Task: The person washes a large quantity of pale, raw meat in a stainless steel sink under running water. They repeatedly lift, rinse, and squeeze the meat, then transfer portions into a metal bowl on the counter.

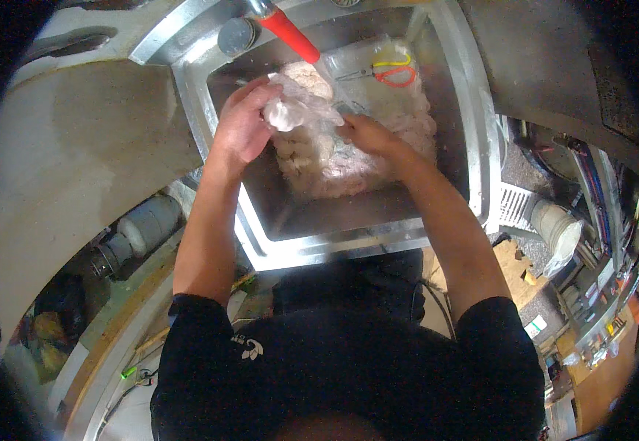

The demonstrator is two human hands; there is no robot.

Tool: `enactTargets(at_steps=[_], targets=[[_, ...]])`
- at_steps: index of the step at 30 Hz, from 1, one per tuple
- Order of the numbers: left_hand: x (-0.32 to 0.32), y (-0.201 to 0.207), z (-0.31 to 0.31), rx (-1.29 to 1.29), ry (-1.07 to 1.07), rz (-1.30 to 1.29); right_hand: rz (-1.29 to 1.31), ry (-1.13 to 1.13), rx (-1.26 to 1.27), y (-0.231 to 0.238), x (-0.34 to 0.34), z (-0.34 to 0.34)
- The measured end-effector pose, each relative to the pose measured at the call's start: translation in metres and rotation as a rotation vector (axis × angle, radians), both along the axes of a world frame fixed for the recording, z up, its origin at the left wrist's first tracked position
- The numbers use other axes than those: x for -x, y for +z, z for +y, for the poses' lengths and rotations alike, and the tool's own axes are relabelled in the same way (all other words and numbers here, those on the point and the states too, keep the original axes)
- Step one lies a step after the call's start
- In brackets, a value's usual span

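Note:
My left hand (246,121) is closed round a crumpled, clear-whitish plastic bag (290,106), held above the sink. At the other end of the bag is my right hand (372,137), its fingers curled inward; what they pinch is partly hidden and looks like the edge of the plastic. Below both hands, a slab of pale pinkish lumps, like packed raw meat (341,184), lies in the metal sink (452,147). Scissors (394,75) with a red and yellow handle rest on the slab's far right part.
A red-ended tap (290,35) reaches over the sink's far edge. Beside it on the rim sits a round dark lid-like disc (236,35). Grey worktop (106,125) extends to the left. A whitish bucket (554,224) stands on the floor to the right, near cluttered shelving.

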State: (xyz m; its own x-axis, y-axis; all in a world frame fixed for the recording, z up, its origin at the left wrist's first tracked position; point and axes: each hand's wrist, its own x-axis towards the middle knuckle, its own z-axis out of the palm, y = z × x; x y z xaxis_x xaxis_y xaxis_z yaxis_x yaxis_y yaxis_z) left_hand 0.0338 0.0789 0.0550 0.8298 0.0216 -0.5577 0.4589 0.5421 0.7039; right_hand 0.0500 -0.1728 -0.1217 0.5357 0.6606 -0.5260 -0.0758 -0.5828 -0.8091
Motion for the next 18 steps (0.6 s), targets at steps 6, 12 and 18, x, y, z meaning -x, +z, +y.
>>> enactTargets(at_steps=[6,12,18], targets=[[0.023,0.023,0.014,-0.116,0.042,-0.01,-1.026,-0.121,0.355,-0.005,-0.085,-0.017],[0.06,-0.002,0.024,-0.231,0.006,0.097,-1.209,0.163,0.589,-0.007,-0.134,0.008],[0.08,-0.013,0.033,-0.373,0.108,0.182,-0.958,0.125,0.579,0.025,-0.064,0.022]])
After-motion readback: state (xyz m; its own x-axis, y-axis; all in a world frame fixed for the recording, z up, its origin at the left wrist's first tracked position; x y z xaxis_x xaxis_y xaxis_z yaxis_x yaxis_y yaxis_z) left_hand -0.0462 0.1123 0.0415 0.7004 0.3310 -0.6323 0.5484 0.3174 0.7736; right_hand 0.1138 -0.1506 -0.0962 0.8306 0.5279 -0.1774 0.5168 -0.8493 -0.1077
